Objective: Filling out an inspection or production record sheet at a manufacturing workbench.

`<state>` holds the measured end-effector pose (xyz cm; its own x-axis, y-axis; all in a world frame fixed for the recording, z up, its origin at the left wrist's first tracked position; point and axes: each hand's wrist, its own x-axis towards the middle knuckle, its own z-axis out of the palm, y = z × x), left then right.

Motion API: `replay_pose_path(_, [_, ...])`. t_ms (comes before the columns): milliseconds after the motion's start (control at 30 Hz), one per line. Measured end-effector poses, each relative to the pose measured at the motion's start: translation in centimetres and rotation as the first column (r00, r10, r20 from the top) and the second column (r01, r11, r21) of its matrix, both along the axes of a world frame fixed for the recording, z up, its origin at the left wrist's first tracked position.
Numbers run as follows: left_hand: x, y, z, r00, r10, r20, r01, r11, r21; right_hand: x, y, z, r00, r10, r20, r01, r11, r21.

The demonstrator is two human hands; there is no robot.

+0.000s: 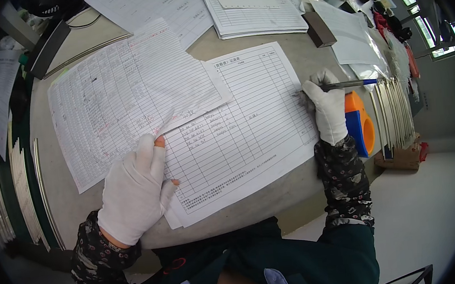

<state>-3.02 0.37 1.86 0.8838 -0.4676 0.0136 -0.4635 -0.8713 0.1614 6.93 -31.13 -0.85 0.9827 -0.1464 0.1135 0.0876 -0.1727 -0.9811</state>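
Observation:
My left hand, in a white glove with bare fingertips, lies flat with thumb and forefinger apart. It rests over the lower edges of a densely filled list sheet and a ruled form. The list overlaps the form's left side, and several rows of handwriting show on the form. At the form's right edge my gloved right hand is closed around a dark pen, whose blue end points right. Beside that hand stands an orange and blue ring-shaped object, its kind unclear.
More papers lie at the far side, with a dark block next to them. Thin metal strips stand in bundles at the right and left. A long dark bar lies at the far left. A cardboard box sits beyond the right edge.

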Motion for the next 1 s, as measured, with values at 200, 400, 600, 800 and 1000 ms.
replay_pose_path(200, [0.0, 0.0, -0.2, 1.0, 0.004, -0.009, -0.004, 1.0, -0.018, -0.3, 0.5, 0.1, 0.996, -0.011, -0.087, 0.006, 0.999, -0.053])
replay_pose_path(400, [-0.3, 0.2, 0.0, 1.0, 0.0, 0.0, 0.0, 1.0, -0.004, -0.3, 0.5, -0.2, 0.997, 0.037, -0.068, -0.042, 0.997, -0.068])
replay_pose_path(600, [-0.2, 0.3, 0.1, 1.0, 0.0, -0.007, 0.0, 0.999, 0.036, -0.2, 0.8, -0.1, 0.996, 0.06, -0.063, -0.066, 0.994, -0.088])
replay_pose_path(800, [-0.4, 0.4, 0.0, 0.999, 0.02, -0.048, -0.019, 0.999, 0.028, -0.2, 0.7, -0.2, 0.996, 0.078, -0.049, -0.084, 0.989, -0.124])
replay_pose_path(1000, [-0.4, 0.4, -0.1, 0.995, 0.043, -0.09, -0.04, 0.999, 0.03, -0.3, 1.0, -0.3, 0.993, 0.11, -0.043, -0.116, 0.982, -0.149])
